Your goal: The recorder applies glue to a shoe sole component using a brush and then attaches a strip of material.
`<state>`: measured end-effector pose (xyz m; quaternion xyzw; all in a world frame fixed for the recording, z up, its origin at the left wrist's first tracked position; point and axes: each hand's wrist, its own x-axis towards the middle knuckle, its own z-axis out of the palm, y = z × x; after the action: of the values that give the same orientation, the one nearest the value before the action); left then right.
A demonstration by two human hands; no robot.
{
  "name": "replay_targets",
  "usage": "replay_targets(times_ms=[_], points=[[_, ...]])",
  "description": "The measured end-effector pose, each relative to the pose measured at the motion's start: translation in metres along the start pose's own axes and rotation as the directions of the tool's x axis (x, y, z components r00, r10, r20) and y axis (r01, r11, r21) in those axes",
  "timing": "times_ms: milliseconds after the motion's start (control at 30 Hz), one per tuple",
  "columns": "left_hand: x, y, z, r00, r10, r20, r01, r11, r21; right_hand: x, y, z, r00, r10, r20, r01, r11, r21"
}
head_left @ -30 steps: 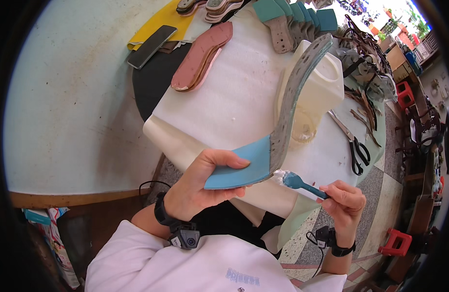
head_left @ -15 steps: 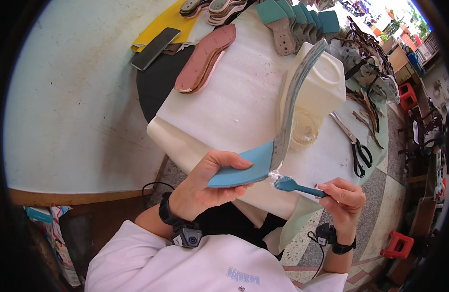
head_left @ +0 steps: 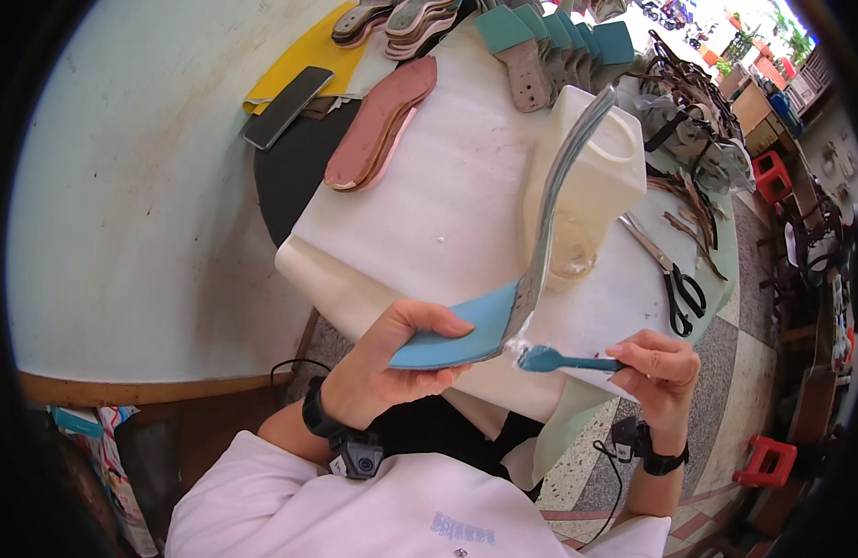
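Note:
My left hand [head_left: 396, 349] is closed around the blue end of a shoe sole [head_left: 548, 200], thumb on top and fingers beneath. The sole's grey, layered part curves upward away from me. Between thumb and fingers, my right hand [head_left: 660, 370] pinches the handle of a small teal brush [head_left: 550, 359]. White paste clings to the brush's head, which is against the sole's edge where blue meets grey. Behind the sole stands a cut-open whitish plastic jug [head_left: 596, 167], with cream-coloured residue near its base.
Black-handled scissors [head_left: 675, 279] lie right of the jug, below leather scraps [head_left: 694, 219]. Pink soles [head_left: 378, 130] are stacked at the left, beside a phone [head_left: 288, 107]. Several teal-ended soles [head_left: 527, 70] line the far edge. A red stool [head_left: 765, 462] stands on the floor.
The brush head has shifted slightly left along the sole's edge, its handle now more level. The sole is still in my left hand. The whole view has shifted a little.

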<state>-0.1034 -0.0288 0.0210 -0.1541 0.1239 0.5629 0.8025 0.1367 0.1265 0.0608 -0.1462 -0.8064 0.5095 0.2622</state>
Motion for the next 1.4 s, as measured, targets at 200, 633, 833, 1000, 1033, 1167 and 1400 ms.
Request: replay_targets(times_ms=[200,633,833,1000,1033,1167,1400], points=[[0.0,-0.002,-0.005,0.999,-0.023,0.032,0.023,1.0,-0.004,0.016,0.001,-0.016,0.996,0.0,-0.093,-0.001,1.0,-0.013],[0.003,-0.001,-0.006,0.999,-0.046,0.0,0.046,0.996,0.075,0.029,-0.007,-0.026,0.991,0.028,-0.129,-0.03,0.999,-0.018],[0.004,-0.001,-0.007,0.998,-0.055,0.003,0.055,0.997,0.052,0.026,-0.007,-0.034,1.0,-0.031,0.003,0.032,0.998,-0.046],[0.005,0.002,-0.011,0.991,-0.128,0.024,0.127,0.991,0.031,0.032,-0.006,-0.033,0.999,-0.044,0.02,0.046,0.992,-0.115],[0.005,0.001,-0.011,0.991,-0.131,0.028,0.13,0.991,0.036,0.034,-0.005,-0.033,0.998,-0.052,-0.037,0.046,0.989,-0.143],[0.004,-0.003,-0.012,0.995,-0.103,0.011,0.102,0.994,0.047,0.039,-0.008,-0.033,0.971,-0.154,-0.181,0.118,0.973,-0.196],[0.001,-0.001,-0.011,0.996,-0.092,-0.018,0.093,0.995,0.027,0.035,-0.013,-0.026,0.947,-0.28,-0.154,0.194,0.887,-0.418]])
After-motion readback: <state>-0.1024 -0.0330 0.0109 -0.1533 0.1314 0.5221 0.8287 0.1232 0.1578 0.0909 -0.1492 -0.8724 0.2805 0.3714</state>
